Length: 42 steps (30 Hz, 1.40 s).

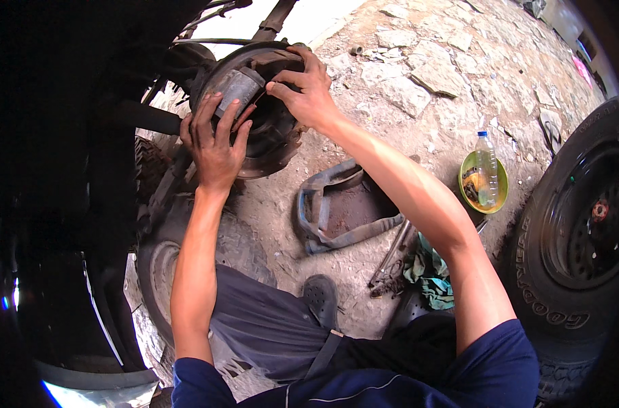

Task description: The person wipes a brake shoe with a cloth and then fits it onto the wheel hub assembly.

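A rusty drum brake assembly (263, 151) stands exposed on the axle at the upper left, with a grey cylindrical hub (241, 91) at its centre. My left hand (214, 146) lies against its near left side, fingers spread over the hub, thumb beside a reddish metal piece (244, 117). At the far right side, my right hand (307, 92) has its fingers over the edge and its thumb turned inward, gripping a curved brown brake shoe (277, 61). The exact contact under the fingertips is hidden.
A cut-open plastic container (316, 211) lies below the brake. To the right are a green bowl (502, 182) with a clear bottle (485, 166), a large wheel (537, 251), a teal rag (435, 285) and metal tools (391, 253). Another tyre (163, 265) lies at left, beside the dark vehicle body.
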Each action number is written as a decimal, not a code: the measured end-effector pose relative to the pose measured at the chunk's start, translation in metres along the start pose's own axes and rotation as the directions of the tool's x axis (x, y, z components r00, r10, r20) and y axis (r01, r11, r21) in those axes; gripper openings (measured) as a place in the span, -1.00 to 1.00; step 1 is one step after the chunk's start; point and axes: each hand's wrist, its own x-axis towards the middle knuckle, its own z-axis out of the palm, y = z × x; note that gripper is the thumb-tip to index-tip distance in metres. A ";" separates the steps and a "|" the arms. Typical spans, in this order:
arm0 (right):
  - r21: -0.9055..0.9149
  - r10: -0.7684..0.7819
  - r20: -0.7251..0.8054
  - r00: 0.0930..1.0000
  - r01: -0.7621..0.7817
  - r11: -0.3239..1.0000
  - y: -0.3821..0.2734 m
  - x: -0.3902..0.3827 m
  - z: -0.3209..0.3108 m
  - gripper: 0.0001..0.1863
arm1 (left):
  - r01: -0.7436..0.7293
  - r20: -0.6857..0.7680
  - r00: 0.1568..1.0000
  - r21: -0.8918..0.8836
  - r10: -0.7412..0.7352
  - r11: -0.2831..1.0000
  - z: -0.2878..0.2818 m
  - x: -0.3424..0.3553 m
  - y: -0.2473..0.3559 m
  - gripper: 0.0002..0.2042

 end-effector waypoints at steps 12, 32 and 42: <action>-0.021 0.026 -0.005 1.000 -0.026 0.999 0.000 0.000 0.004 -0.75 | -0.003 0.014 1.000 0.040 0.002 0.999 -0.001 -0.002 0.000 -0.37; 0.123 0.089 -0.063 0.994 -0.081 0.989 -0.001 0.001 0.009 -0.80 | 0.074 0.042 0.996 0.112 -0.079 0.991 -0.010 -0.007 0.003 -0.24; 0.115 0.071 -0.106 0.992 -0.059 0.992 0.002 0.001 0.008 -0.82 | 0.043 -0.057 0.997 0.006 -0.043 0.999 -0.016 -0.010 0.039 -0.65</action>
